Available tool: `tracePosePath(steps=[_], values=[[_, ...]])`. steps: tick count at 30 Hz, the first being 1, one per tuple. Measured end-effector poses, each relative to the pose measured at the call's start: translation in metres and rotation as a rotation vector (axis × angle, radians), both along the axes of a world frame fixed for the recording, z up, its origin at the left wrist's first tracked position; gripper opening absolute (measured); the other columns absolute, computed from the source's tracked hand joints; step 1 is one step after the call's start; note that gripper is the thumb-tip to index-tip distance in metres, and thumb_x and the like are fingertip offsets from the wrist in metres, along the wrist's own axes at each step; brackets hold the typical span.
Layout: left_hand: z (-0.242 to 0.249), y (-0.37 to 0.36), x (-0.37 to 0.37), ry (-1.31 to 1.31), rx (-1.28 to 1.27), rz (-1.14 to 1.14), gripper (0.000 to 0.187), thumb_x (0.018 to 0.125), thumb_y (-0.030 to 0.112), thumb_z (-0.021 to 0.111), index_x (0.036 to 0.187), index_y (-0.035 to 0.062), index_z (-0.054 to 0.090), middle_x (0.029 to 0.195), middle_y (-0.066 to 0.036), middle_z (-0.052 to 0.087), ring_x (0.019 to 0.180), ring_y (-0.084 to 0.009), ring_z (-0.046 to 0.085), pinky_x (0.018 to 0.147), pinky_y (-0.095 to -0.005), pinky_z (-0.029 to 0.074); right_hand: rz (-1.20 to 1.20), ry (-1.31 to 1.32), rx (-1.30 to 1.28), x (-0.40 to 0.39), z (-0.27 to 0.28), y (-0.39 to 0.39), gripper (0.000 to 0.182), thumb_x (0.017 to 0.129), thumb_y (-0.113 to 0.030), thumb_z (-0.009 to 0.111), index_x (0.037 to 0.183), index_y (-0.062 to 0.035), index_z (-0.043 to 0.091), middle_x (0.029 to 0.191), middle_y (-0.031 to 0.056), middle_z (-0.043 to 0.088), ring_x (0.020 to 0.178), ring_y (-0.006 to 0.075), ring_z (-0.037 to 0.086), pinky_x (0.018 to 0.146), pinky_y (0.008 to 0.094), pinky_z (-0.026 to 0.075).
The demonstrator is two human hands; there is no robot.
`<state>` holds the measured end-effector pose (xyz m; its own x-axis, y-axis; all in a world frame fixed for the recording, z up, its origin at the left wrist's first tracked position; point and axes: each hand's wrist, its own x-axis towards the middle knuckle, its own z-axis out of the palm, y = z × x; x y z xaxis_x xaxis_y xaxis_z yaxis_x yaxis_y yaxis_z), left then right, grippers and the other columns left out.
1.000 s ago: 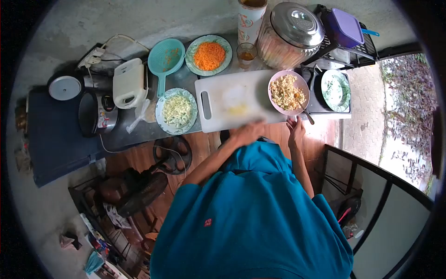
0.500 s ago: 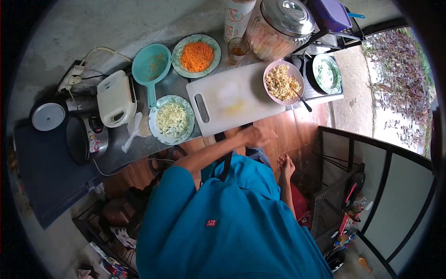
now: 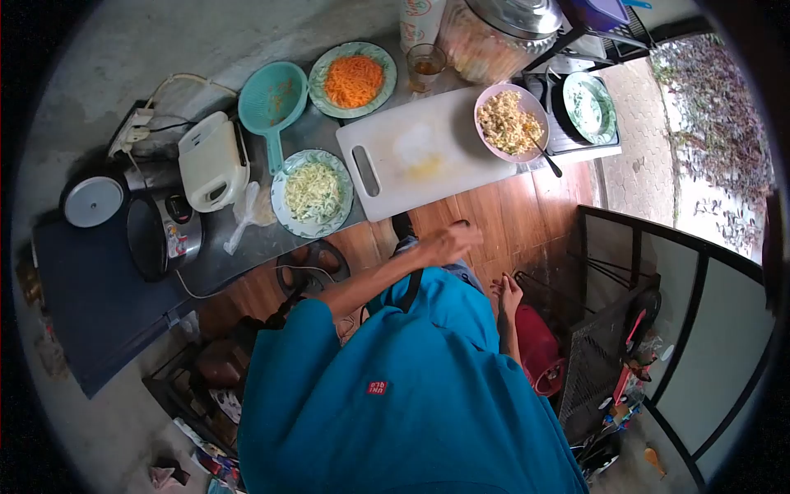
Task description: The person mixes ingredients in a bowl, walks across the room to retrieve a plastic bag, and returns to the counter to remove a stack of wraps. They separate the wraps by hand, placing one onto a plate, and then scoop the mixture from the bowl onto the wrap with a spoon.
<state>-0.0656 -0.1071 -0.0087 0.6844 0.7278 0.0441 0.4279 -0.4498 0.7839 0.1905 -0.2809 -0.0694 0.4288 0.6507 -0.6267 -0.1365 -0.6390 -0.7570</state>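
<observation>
My left hand [image 3: 448, 244] reaches across in front of my body, past the near edge of the white cutting board [image 3: 411, 148], not touching it. Its fingers are curled in, and I see nothing in them. My right hand [image 3: 509, 293] hangs low at my right side above the floor, its fingers loosely bent and apart, with nothing visible in it. On the board's right end rests a pink bowl [image 3: 475, 123] of chopped mixed food with a dark-handled spoon [image 3: 553, 163]. A plate of shredded cabbage [image 3: 313, 193] sits left of the board, and a plate of shredded carrot [image 3: 354, 81] behind it.
A teal strainer [image 3: 271, 99], a white sandwich maker [image 3: 212, 160] and a rice cooker [image 3: 169, 235] stand on the left. At the back are a glass [image 3: 425, 66] and a large lidded jar [image 3: 494, 41]. A green-patterned plate [image 3: 590, 107] lies on the stove. A black-framed gate [image 3: 658, 247] is at right.
The view has shifted, so the counter items sit slightly higher and farther right. My left hand stays curled before my body; my right hand remains low. Nothing on the counter has been moved.
</observation>
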Motion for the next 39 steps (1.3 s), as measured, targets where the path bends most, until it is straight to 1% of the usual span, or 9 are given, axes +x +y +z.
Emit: tracePosePath(steps=[3,7,13,17,18,19,21,32,39], values=[[-0.022,-0.01,0.026,-0.401,-0.015,-0.053,0.015,0.081,0.011,0.059,0.093,0.0018,0.065,0.097,-0.018,0.066,0.091,-0.0351,0.061,0.081,-0.0391,0.049,0.046,-0.056,0.036,0.005,0.01,0.002,0.036,0.095,-0.021,0.054,0.12,0.0051,0.057,0.087,0.0138,0.068,0.071,0.0162,0.064,0.06,0.0248,0.048],[0.028,0.065,0.021,-0.095,-0.24,0.854,0.016,0.08,0.014,0.067,0.072,0.0007,0.064,0.067,-0.014,0.064,0.066,-0.031,0.063,0.063,-0.0406,0.048,0.019,-0.063,0.034,0.019,0.012,-0.007,0.034,0.094,-0.02,0.054,0.116,0.0056,0.059,0.087,0.0126,0.068,0.072,0.0156,0.064,0.061,0.0253,0.048],[-0.025,0.126,0.0,0.113,0.125,0.917,0.069,0.091,0.032,0.053,0.143,-0.0021,0.023,0.148,-0.031,0.015,0.137,-0.0445,0.019,0.111,-0.0524,0.016,0.215,-0.238,0.05,0.047,-0.003,-0.03,0.031,0.093,-0.019,0.054,0.109,0.007,0.063,0.078,0.008,0.067,0.07,0.0132,0.062,0.062,0.0273,0.048],[-0.056,0.047,0.074,0.285,0.115,0.387,0.063,0.086,0.028,0.055,0.137,-0.0044,0.035,0.146,-0.032,0.02,0.136,-0.0446,0.02,0.11,-0.0556,0.015,0.024,-0.094,0.03,0.055,0.0,-0.021,0.028,0.092,-0.014,0.054,0.108,0.0071,0.063,0.077,0.0106,0.067,0.068,0.0159,0.064,0.061,0.0274,0.05],[0.05,0.047,0.101,0.607,-0.072,-0.346,0.048,0.087,0.024,0.054,0.127,-0.0027,0.049,0.138,-0.027,0.039,0.131,-0.0423,0.03,0.107,-0.0525,0.023,0.021,-0.084,0.056,0.059,-0.008,-0.02,0.028,0.092,-0.014,0.054,0.108,0.0071,0.063,0.077,0.0106,0.067,0.068,0.0159,0.064,0.061,0.0274,0.05],[-0.072,-0.009,0.118,-0.141,0.048,-0.474,0.031,0.085,0.019,0.055,0.11,0.0009,0.06,0.119,-0.021,0.057,0.116,-0.0367,0.048,0.098,-0.0481,0.036,0.008,-0.065,0.048,0.067,-0.017,-0.017,0.027,0.092,-0.014,0.054,0.108,0.0069,0.063,0.078,0.0104,0.067,0.067,0.0163,0.064,0.06,0.0264,0.05],[-0.004,-0.037,0.138,-0.172,-0.404,-0.51,0.022,0.082,0.018,0.059,0.098,0.0027,0.062,0.104,-0.018,0.062,0.101,-0.0317,0.058,0.087,-0.0421,0.045,-0.011,-0.051,0.056,0.085,-0.03,0.001,0.027,0.092,-0.013,0.054,0.109,0.0068,0.062,0.08,0.0102,0.067,0.066,0.0166,0.064,0.058,0.0253,0.049],[-0.047,0.123,0.082,0.363,0.358,0.924,0.063,0.09,0.038,0.052,0.133,-0.0069,0.041,0.139,-0.03,0.035,0.137,-0.0423,0.019,0.113,-0.0508,0.01,-0.016,-0.049,0.04,0.104,-0.002,0.011,0.033,0.094,-0.012,0.052,0.121,0.0058,0.056,0.084,0.0117,0.067,0.071,0.0147,0.063,0.061,0.0252,0.048],[-0.009,-0.009,0.137,-0.171,-0.171,-0.643,0.034,0.08,0.014,0.061,0.11,-0.0003,0.06,0.12,-0.02,0.055,0.11,-0.0349,0.054,0.092,-0.0409,0.045,-0.196,-0.069,-0.044,0.047,0.001,-0.062,0.033,0.093,-0.012,0.054,0.121,0.0045,0.057,0.085,0.0133,0.068,0.068,0.0141,0.063,0.059,0.0247,0.048]])
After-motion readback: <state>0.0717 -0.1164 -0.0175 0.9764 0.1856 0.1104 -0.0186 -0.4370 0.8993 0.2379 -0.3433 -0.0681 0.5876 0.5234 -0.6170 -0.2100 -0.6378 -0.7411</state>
